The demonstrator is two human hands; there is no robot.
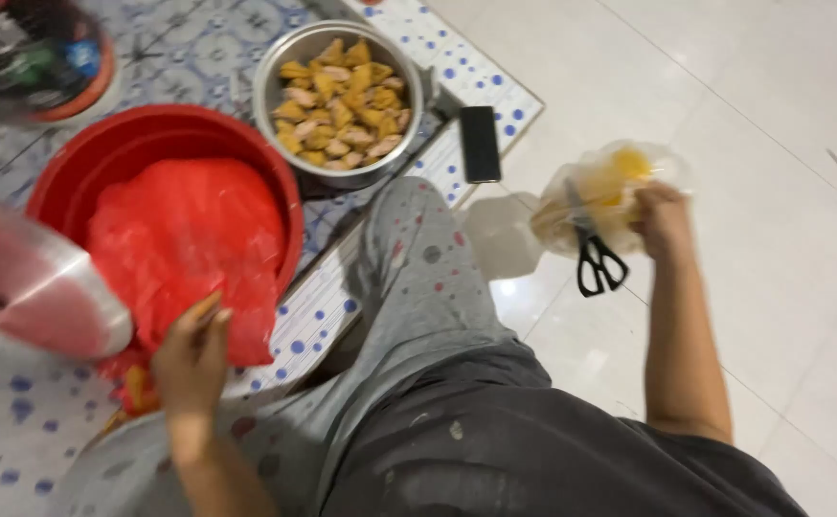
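Grey spotted trouser leg [418, 287] lay nearest; right hand [661, 215] gripped clear plastic bag [602, 187] with black-handled scissors [596, 258], left hand [192, 356] pinched red plastic sheet [189, 239]; firm, steady holds advised.

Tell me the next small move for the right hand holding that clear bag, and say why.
Probably bring the right hand in toward the metal pot of cut yellow pieces. It grips a clear plastic bag with yellowish contents out over the white floor tiles, black scissors hanging beside it, well away from the pot. The left hand rests on the red bag.
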